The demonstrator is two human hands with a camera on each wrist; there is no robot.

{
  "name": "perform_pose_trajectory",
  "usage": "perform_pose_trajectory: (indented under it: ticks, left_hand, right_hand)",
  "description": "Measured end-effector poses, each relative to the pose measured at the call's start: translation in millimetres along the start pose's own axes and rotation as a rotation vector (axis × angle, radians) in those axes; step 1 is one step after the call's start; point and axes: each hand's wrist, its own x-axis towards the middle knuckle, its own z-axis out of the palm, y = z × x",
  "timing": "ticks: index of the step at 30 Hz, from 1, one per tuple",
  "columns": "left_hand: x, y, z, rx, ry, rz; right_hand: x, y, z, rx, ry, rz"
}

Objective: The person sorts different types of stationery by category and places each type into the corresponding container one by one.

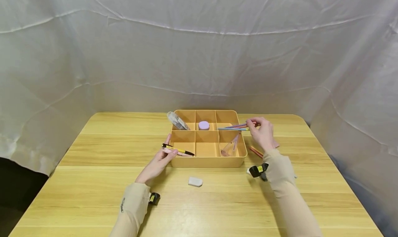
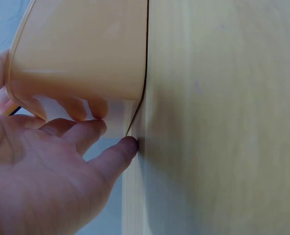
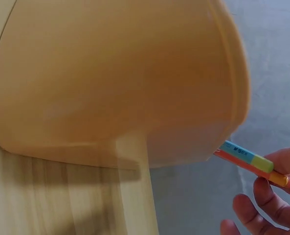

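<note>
In front of me stands an orange organizer box (image 1: 208, 162) with several compartments. My left hand (image 1: 159, 163) grips its left side, fingertips on the outer wall (image 2: 76, 63) and thumb at the rim. Beside that thumb, a yellow and black pen (image 1: 178, 149) and a pale pen (image 1: 183, 154) slant across the front left compartment. My right hand (image 1: 262, 131) pinches a few coloured pencils by their ends at the box's right side, among them a blue pencil (image 3: 245, 154) and an orange pencil (image 3: 240, 163). Their far ends reach over the back right compartment.
A clear case-like item (image 1: 178, 121) leans in the back left compartment, and a lilac rounded piece (image 1: 203, 125) lies in the back middle one. Pinkish set squares (image 1: 231, 146) stand front right. On the table lie a white eraser (image 1: 195, 181) and red-orange pencils (image 1: 256, 152).
</note>
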Motion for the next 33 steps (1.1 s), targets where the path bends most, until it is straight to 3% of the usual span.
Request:
perform_pose_trajectory:
  ticks: [12, 21, 26, 33]
  left_hand:
    - [0.3, 0.3, -0.2, -0.030, 0.000, -0.004]
    - [-0.8, 1.4, 0.5, -0.005, -0.003, -0.003]
    - [-0.9, 1.5, -1.1, -0.016, -0.005, -0.006]
    - [-1.5, 0.3, -3.9, -0.026, 0.002, 0.007]
  right_hand:
    - [-5, 3, -3, 0.029, -0.040, 0.008]
    - [-27, 13, -21, 0.139, 0.018, 0.061]
    - [-42, 27, -42, 0.089, -0.067, 0.079]
    - [-53, 51, -64, -0.108, -0.263, 0.025]
